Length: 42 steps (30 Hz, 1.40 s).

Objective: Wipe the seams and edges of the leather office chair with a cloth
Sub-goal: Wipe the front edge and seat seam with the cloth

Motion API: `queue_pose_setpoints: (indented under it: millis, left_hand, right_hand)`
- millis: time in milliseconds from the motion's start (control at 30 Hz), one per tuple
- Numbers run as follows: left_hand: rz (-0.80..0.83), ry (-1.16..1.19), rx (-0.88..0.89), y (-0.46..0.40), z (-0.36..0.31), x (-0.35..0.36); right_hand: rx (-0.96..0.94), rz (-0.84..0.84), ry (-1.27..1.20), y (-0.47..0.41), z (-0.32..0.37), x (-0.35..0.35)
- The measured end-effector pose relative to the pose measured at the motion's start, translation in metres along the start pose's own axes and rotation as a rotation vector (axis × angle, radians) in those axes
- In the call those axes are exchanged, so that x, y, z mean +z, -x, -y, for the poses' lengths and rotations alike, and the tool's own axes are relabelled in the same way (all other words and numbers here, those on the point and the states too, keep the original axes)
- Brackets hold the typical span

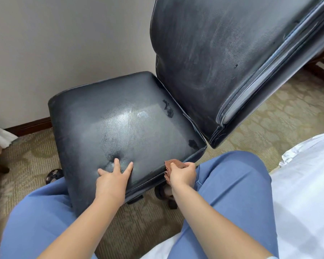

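Head view: at five o'clock on the leather office chair (120, 124), the brown cloth (173, 164) is pinched in the right hand (182, 173) against the seat's stitched seam (148, 182), the seat is steadied by the flat, straight-fingered left hand (112, 180), and continued wiping along that edge is judged the next move.

Soft, even daylight is filling the room; a pale glare is shining off the chair seat (123, 116). Wide-angle distortion is bending the edges, and shadows are staying faint.

Head view, steeply downward, close over chair seat (120, 124) and knees (232, 176).
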State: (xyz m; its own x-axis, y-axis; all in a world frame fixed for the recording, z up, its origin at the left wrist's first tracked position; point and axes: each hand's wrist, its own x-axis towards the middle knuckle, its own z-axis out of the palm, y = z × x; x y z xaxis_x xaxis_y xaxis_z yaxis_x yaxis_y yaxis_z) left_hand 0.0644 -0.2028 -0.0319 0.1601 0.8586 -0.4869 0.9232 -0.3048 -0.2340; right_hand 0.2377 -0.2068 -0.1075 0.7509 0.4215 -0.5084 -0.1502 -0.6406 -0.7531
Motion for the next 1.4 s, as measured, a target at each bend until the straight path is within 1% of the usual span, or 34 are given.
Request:
queue_pose_setpoints:
  millis: [100,233,267,333,400,467,567,633,733,800,867,933,1067,1167,1233,1400]
  left_hand:
    - [0.008,-0.001,0.003,0.0,-0.001,0.001]
    - [0.011,0.014,-0.002,-0.001,0.0,0.001]
    - [0.01,0.018,-0.004,-0.001,0.001,0.001]
    - [0.005,0.019,-0.001,-0.001,0.002,0.002]
    - [0.003,0.018,0.005,-0.001,0.002,0.003]
    - [0.005,0.022,0.007,-0.001,0.002,0.003]
    - [0.004,0.025,0.008,-0.001,0.003,0.003]
    - [0.004,0.021,0.008,-0.001,0.003,0.003]
    - [0.002,0.014,0.008,-0.003,0.002,0.003]
    - [-0.002,0.008,0.009,-0.003,0.003,0.003]
    - [-0.004,0.0,0.013,-0.002,0.004,0.004]
    - [0.0,-0.003,0.017,-0.002,0.003,0.004]
    - [0.011,0.001,0.019,-0.002,0.003,0.003]
    - [-0.001,-0.006,0.015,-0.001,0.004,0.002]
    - [-0.005,-0.011,0.018,-0.001,0.003,0.002]
    - [-0.004,-0.013,0.018,0.001,0.005,0.0]
  right_hand:
    - [-0.029,0.033,0.086,0.039,0.015,-0.009]
    - [-0.108,0.121,0.225,0.058,-0.002,-0.009]
    - [-0.102,0.138,0.221,0.058,-0.005,-0.009]
    - [-0.067,0.141,0.132,0.053,-0.003,-0.006]
    - [-0.021,0.102,0.002,0.041,0.001,-0.003]
    - [0.0,0.063,-0.059,0.023,0.001,0.0]
    - [0.003,0.028,-0.005,0.027,0.012,-0.002]
    - [-0.036,0.029,0.093,0.046,0.015,-0.001]
    - [-0.076,0.109,0.212,0.07,0.003,0.004]
    - [-0.063,0.116,0.162,0.072,-0.004,0.01]
    - [-0.026,0.111,0.003,0.063,-0.006,0.011]
    - [0.015,0.062,-0.069,0.045,-0.005,0.008]
    - [0.038,-0.021,-0.08,0.01,-0.002,0.001]
    - [0.012,-0.027,-0.027,0.022,0.005,-0.001]
    - [-0.016,-0.008,0.032,0.043,0.004,-0.001]
    - [0.005,0.085,-0.027,0.072,-0.025,0.005]
